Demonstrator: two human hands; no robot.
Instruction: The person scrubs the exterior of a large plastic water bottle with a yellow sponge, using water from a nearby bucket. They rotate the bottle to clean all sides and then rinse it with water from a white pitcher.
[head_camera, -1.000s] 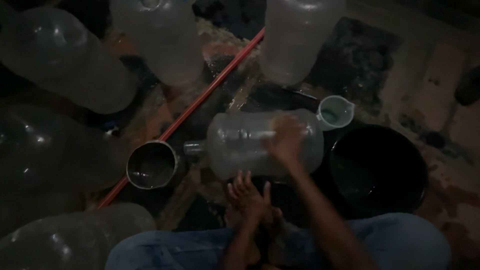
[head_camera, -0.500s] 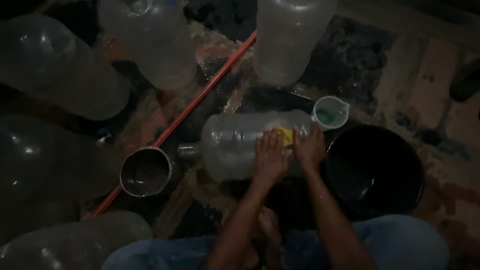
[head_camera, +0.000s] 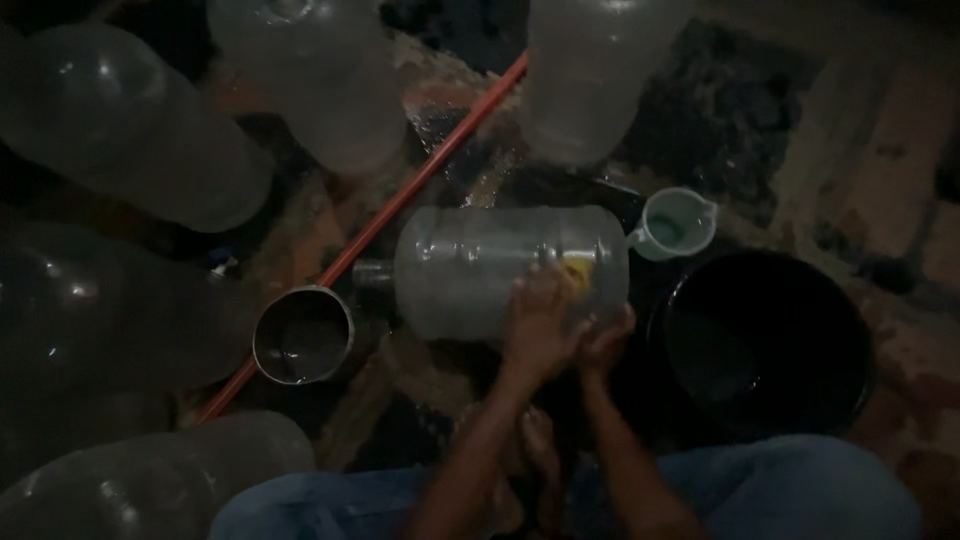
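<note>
A large clear water jug (head_camera: 470, 270) lies on its side on the wet floor, neck pointing left. My left hand (head_camera: 540, 320) presses flat on the jug near its base, and a yellow sponge (head_camera: 578, 268) shows at its fingertips. Just to the right and slightly lower, my right hand (head_camera: 607, 340) grips the jug's base edge. Both forearms reach up from my lap, and my bare feet (head_camera: 525, 450) sit below the hands.
A black bucket (head_camera: 765, 340) stands right of the jug, with a pale plastic mug (head_camera: 675, 225) behind it. A round metal pot (head_camera: 303, 335) sits by the jug's neck. A red pole (head_camera: 400, 205) runs diagonally. Several big clear jugs (head_camera: 130, 150) crowd the left and back.
My left hand rose from near my feet onto the jug beside the right hand. Both hands and the sponge have shifted slightly over the jug's base end.
</note>
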